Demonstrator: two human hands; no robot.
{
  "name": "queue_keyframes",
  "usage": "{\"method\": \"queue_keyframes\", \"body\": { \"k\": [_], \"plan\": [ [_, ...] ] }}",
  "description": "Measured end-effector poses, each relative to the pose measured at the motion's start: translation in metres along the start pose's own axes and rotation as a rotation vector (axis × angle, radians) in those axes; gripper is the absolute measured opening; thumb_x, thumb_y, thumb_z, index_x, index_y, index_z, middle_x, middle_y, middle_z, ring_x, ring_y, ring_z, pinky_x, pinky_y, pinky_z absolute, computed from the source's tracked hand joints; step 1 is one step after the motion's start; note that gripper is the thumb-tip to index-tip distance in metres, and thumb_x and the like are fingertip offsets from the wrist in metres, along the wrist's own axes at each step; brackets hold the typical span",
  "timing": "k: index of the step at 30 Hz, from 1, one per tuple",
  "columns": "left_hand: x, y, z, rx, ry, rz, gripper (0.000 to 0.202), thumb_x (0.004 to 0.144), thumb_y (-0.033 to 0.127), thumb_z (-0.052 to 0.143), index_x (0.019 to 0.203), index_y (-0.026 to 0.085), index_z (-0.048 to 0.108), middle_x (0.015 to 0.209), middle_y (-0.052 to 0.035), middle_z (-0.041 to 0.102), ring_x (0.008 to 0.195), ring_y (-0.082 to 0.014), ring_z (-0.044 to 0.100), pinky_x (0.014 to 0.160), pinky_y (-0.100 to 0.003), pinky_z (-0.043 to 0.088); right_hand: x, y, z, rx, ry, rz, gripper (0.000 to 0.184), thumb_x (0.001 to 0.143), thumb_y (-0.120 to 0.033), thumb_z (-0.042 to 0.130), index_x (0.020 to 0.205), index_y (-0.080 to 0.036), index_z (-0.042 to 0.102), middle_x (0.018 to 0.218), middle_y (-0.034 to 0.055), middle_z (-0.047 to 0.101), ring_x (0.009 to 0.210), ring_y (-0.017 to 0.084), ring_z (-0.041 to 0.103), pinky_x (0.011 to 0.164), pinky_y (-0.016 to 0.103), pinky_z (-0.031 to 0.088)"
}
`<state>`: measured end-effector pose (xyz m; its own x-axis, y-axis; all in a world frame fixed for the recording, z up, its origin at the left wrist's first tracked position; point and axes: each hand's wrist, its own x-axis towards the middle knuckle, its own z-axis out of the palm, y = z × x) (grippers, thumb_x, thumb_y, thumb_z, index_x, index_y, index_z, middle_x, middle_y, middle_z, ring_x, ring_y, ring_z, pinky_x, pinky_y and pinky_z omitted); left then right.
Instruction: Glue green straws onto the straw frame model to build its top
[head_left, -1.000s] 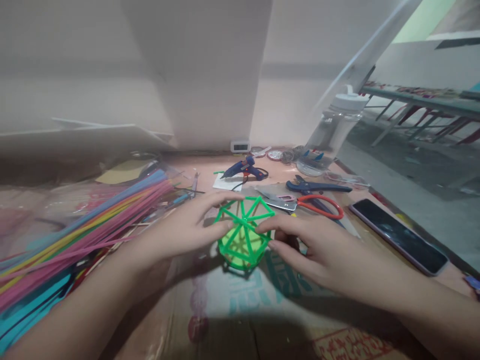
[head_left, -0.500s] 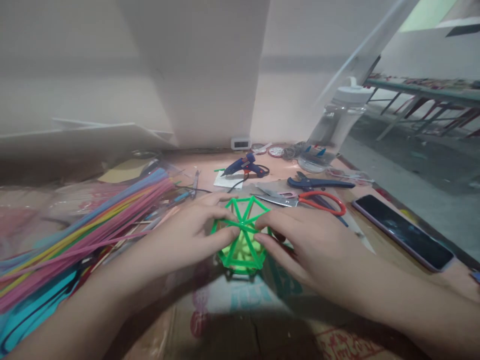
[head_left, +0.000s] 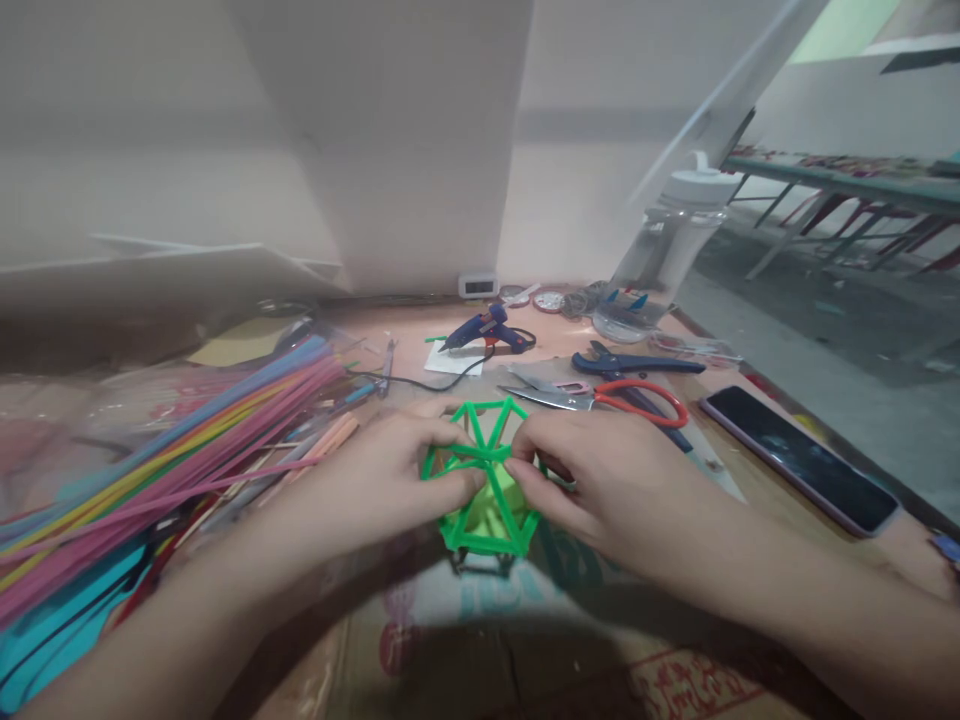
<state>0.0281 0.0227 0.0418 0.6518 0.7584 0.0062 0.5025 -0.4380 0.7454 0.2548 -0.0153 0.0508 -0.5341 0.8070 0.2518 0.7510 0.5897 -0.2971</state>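
Observation:
A green wheel-like frame (head_left: 508, 505), apparently bent from pipe cleaners, has spokes meeting near its middle. Something yellow-green (head_left: 487, 512) shows between the lower spokes, and a small dark base sits below the frame. My left hand (head_left: 390, 470) grips the frame from the left, its thumb and fingers around a spoke by the centre. From the other side, my right hand (head_left: 592, 460) pinches a green spoke near the hub between thumb and forefinger. Some of the fingertips are hidden behind the frame.
A bundle of coloured pipe cleaners (head_left: 202, 450) lies left. Beyond the hands are a glue gun (head_left: 487, 328) with its cord, orange-handled scissors (head_left: 637, 400) and blue cutters (head_left: 637, 363). A phone (head_left: 799, 455) and water bottle (head_left: 679, 235) are on the right; cardboard (head_left: 450, 660) covers the front.
The green frame has shifted and tilted slightly, and a spoke at its centre is now lifted and bent. My right fingers have closed more tightly at the hub.

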Motion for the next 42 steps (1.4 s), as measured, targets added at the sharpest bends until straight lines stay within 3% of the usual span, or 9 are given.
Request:
{"method": "queue_keyframes", "body": {
  "k": [11,14,17,23,26,29,35,38,42],
  "plan": [
    [0.001,0.004,-0.002,-0.024,0.002,0.015,0.019,0.09,0.029,0.064,0.099,0.033,0.08,0.126,0.0034,0.068,0.113,-0.0222,0.062,0.098,-0.031,0.048,0.0,-0.005,-0.003,0.005,-0.06,0.052,0.025,0.097,-0.027,0.051,0.075,-0.02,0.057,0.07,0.0002,0.063,0.061,0.015,0.053,0.059,0.03,0.023],
    [0.003,0.007,0.0,-0.045,0.031,-0.021,0.023,0.094,0.038,0.06,0.09,0.029,0.08,0.107,0.0022,0.073,0.1,-0.0202,0.065,0.087,-0.029,0.05,0.001,-0.005,-0.002,0.009,-0.072,0.065,0.024,0.097,-0.027,0.051,0.076,-0.02,0.058,0.071,0.0001,0.064,0.063,0.015,0.055,0.06,0.03,0.024],
    [0.006,0.009,0.003,-0.065,0.071,-0.054,0.03,0.095,0.035,0.055,0.076,0.024,0.077,0.09,0.0021,0.072,0.086,-0.0176,0.064,0.076,-0.026,0.048,0.0,-0.007,-0.003,0.021,-0.088,0.076,0.024,0.097,-0.027,0.052,0.075,-0.02,0.058,0.07,-0.0004,0.064,0.063,0.014,0.055,0.059,0.03,0.024],
    [0.005,0.009,0.005,-0.004,0.089,-0.034,0.034,0.094,0.036,0.054,0.069,0.021,0.072,0.083,0.0012,0.068,0.08,-0.0163,0.06,0.07,-0.026,0.043,-0.009,-0.01,-0.007,0.022,-0.058,0.013,0.024,0.098,-0.028,0.051,0.078,-0.021,0.063,0.072,-0.0007,0.066,0.064,0.016,0.056,0.06,0.03,0.027],
    [0.004,0.008,0.004,0.035,0.086,-0.051,0.039,0.094,0.039,0.053,0.063,0.02,0.065,0.075,0.0013,0.062,0.074,-0.0157,0.057,0.066,-0.026,0.04,-0.014,-0.01,-0.011,0.038,-0.103,0.01,0.022,0.098,-0.028,0.054,0.079,-0.022,0.064,0.072,-0.0017,0.067,0.064,0.016,0.057,0.06,0.03,0.028],
    [0.003,0.007,0.004,0.035,0.085,-0.062,0.038,0.094,0.039,0.053,0.063,0.02,0.065,0.079,0.0008,0.064,0.08,-0.017,0.059,0.07,-0.027,0.042,-0.017,-0.008,-0.014,0.062,-0.15,0.007,0.019,0.098,-0.027,0.056,0.08,-0.023,0.062,0.072,-0.0031,0.066,0.062,0.014,0.056,0.058,0.029,0.028],
    [0.003,0.008,0.005,-0.014,0.059,-0.077,0.034,0.094,0.04,0.054,0.074,0.022,0.074,0.087,0.0001,0.067,0.09,-0.0194,0.064,0.075,-0.028,0.046,-0.018,-0.009,-0.018,0.115,-0.156,0.0,0.005,0.096,-0.029,0.062,0.1,-0.025,0.063,0.084,-0.0031,0.069,0.07,0.015,0.061,0.059,0.027,0.034],
    [0.003,0.007,0.005,-0.005,0.06,-0.062,0.034,0.095,0.04,0.054,0.073,0.022,0.073,0.089,0.0005,0.067,0.09,-0.019,0.064,0.078,-0.028,0.047,-0.019,-0.011,-0.017,0.089,-0.14,-0.01,0.007,0.093,-0.029,0.066,0.097,-0.024,0.063,0.085,-0.0021,0.07,0.069,0.016,0.06,0.059,0.028,0.034],
    [0.002,0.002,0.002,0.036,0.038,-0.031,0.039,0.099,0.044,0.051,0.074,0.023,0.072,0.085,0.001,0.067,0.088,-0.0183,0.064,0.078,-0.028,0.047,-0.022,-0.008,-0.018,0.064,-0.155,-0.008,0.008,0.094,-0.021,0.058,0.094,-0.024,0.065,0.081,-0.0008,0.069,0.071,0.018,0.062,0.061,0.028,0.037]
  ]
}}
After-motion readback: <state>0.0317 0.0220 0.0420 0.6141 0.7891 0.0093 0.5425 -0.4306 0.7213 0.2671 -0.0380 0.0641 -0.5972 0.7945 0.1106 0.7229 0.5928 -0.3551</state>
